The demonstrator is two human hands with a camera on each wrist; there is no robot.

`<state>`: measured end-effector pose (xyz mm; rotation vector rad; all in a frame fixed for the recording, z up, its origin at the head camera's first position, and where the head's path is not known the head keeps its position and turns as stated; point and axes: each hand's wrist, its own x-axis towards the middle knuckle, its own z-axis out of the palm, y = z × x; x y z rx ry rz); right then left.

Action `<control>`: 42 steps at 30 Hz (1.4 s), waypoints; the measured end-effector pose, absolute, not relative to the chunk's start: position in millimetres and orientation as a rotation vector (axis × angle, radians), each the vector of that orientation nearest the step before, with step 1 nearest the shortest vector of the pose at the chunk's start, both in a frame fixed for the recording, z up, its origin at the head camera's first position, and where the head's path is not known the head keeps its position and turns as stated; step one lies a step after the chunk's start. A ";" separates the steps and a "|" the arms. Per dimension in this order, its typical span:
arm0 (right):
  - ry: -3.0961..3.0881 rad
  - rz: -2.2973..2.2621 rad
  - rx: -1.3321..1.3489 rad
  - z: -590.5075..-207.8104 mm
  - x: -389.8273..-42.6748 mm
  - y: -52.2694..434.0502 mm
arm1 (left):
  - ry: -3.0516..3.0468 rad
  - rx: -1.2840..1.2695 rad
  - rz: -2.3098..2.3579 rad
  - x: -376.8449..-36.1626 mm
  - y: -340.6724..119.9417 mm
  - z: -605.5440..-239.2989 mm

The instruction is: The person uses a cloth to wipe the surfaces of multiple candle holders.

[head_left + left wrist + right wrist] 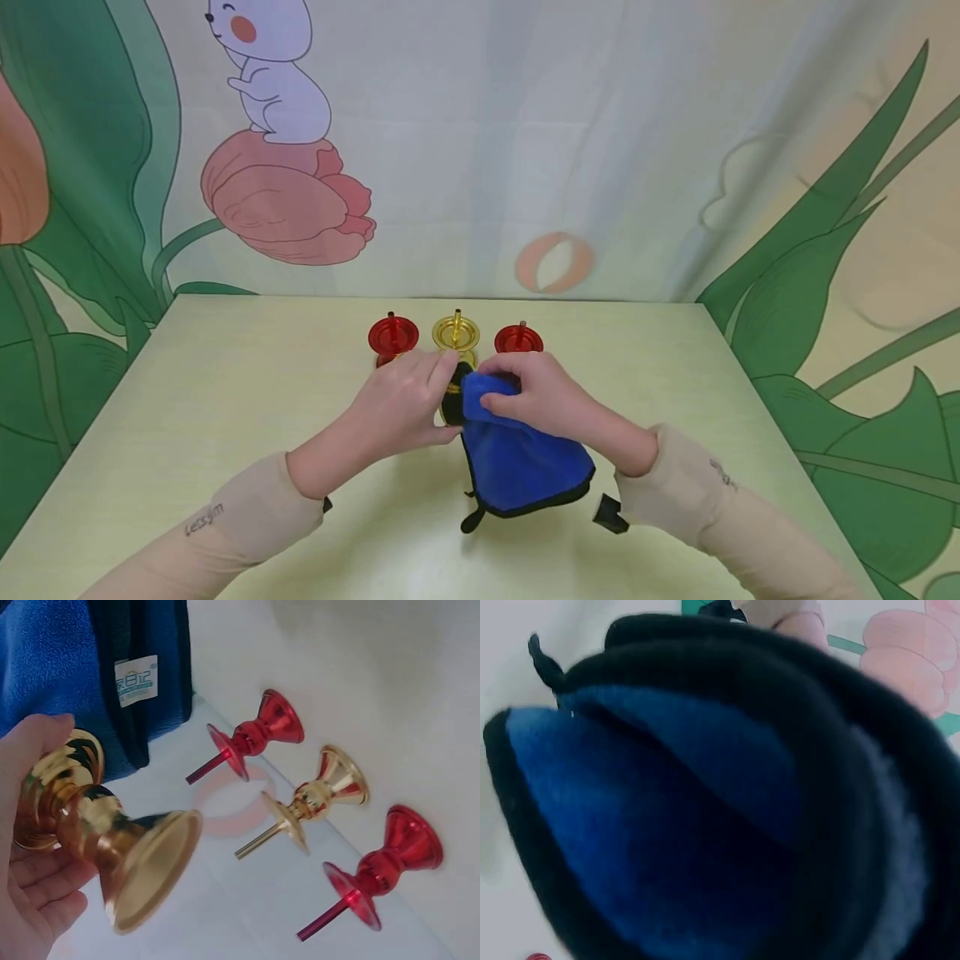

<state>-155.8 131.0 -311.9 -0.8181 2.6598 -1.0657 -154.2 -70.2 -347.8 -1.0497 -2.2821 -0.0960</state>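
Note:
My left hand point(405, 396) grips a gold candlestick point(86, 817) round one end, its flared other end pointing away from the palm. A blue towel point(525, 467) with black edging hangs from my right hand point(547, 396), which pinches it close to the candlestick. In the left wrist view a white label point(137, 680) shows on the cloth, which meets the candlestick near my thumb. Towel folds fill most of the right wrist view and hide my right fingers there.
Beyond my hands, a red candlestick point(393, 335), a gold candle holder point(455, 333) and another red candlestick point(519, 340) stand in a row on the pale table point(225, 400). A curtain printed with flowers and leaves point(450, 150) hangs behind the table's far edge.

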 end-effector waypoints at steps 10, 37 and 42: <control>2.580 -1.183 -0.841 -321.9 -151.0 136.3 | -2.605 -1.162 -0.498 -157.8 -78.1 -353.8; 2.686 -1.292 -0.828 -306.6 -148.1 136.3 | -2.517 -1.182 -0.408 -151.1 -69.1 -351.0; 2.807 -1.123 -1.017 -310.8 -145.3 129.3 | -2.466 -1.128 -0.454 -152.4 -67.3 -352.9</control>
